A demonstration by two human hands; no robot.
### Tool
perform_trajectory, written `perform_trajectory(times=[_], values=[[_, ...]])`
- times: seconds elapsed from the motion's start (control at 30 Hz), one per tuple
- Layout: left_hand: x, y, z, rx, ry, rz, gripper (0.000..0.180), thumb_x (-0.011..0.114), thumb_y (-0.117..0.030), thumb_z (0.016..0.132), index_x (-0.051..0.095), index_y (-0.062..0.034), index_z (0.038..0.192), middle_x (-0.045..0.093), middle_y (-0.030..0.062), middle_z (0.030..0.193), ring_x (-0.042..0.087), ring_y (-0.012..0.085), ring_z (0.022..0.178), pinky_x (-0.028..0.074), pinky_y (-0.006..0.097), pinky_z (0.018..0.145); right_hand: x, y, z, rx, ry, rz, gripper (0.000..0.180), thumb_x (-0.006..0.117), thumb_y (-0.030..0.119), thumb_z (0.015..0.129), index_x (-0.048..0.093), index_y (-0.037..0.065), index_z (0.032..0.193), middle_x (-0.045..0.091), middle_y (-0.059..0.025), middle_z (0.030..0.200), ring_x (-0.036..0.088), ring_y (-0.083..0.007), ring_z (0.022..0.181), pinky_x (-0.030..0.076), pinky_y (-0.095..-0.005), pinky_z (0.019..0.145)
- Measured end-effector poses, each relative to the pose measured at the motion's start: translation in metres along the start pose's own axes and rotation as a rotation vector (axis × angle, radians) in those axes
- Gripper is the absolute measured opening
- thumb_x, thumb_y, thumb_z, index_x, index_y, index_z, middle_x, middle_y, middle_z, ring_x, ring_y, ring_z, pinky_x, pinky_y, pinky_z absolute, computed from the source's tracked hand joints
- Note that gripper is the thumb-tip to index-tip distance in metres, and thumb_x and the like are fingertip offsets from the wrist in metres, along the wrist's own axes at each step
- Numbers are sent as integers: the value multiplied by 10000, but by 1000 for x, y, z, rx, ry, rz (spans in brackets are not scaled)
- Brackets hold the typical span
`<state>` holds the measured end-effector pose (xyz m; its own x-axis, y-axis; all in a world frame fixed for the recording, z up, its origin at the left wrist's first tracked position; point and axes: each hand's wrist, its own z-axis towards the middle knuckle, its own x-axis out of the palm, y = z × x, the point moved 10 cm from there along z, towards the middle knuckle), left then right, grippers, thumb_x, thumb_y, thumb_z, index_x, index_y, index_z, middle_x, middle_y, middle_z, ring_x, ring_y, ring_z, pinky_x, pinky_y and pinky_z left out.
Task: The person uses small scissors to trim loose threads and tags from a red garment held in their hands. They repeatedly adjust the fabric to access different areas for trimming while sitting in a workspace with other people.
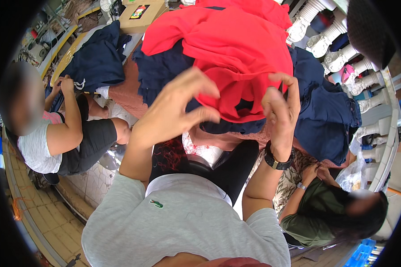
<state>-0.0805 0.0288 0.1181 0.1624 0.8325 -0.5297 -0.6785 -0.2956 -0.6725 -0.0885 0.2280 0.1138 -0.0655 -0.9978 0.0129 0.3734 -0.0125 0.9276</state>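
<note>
Red garment [236, 49] pinched by left hand [178, 107] and right hand [280, 107] | keep both grips even, lift clear of navy clothes [325, 111].

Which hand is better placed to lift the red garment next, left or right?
Probably right. The right hand already pinches the red garment at its lower edge. The left hand touches the same edge more loosely.

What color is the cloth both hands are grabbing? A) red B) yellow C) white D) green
A: the left hand and right hand both pinch the red cloth, which lies on top of dark blue clothes.
</note>
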Motion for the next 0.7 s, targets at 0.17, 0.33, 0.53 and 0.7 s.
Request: perform_trajectory(times=[0.17,0.33,0.53,0.7], values=[[0,-8,33,228,-385,414,341,816,-74,712,606,-28,977,594,97,954,607,276,906,491,349,804,20,-7,15,-198,43,-281,191,642,-16,887,673,8,1074,684,7,787,467,-10,606,348,-191,532],[5,-10,11,401,-512,288,240,770,44,667,578,-34,786,571,81,762,589,266,711,487,349,655,8,-11,1,-90,-69,-41,160,692,-8,911,709,3,1070,693,15,830,491,13,641,358,-173,549],[4,5,-5,304,-573,16,186,713,47,841,578,-5,958,594,87,773,592,167,693,473,279,618,6,-35,0,35,-61,156,210,749,59,913,719,15,1116,671,34,772,434,26,571,270,-174,494],[5,2,12,155,-422,0,242,652,7,894,608,-4,1132,636,94,860,597,142,694,505,305,648,7,-35,1,25,-32,175,259,740,66,923,698,21,1175,670,31,772,434,17,585,287,-170,517]])
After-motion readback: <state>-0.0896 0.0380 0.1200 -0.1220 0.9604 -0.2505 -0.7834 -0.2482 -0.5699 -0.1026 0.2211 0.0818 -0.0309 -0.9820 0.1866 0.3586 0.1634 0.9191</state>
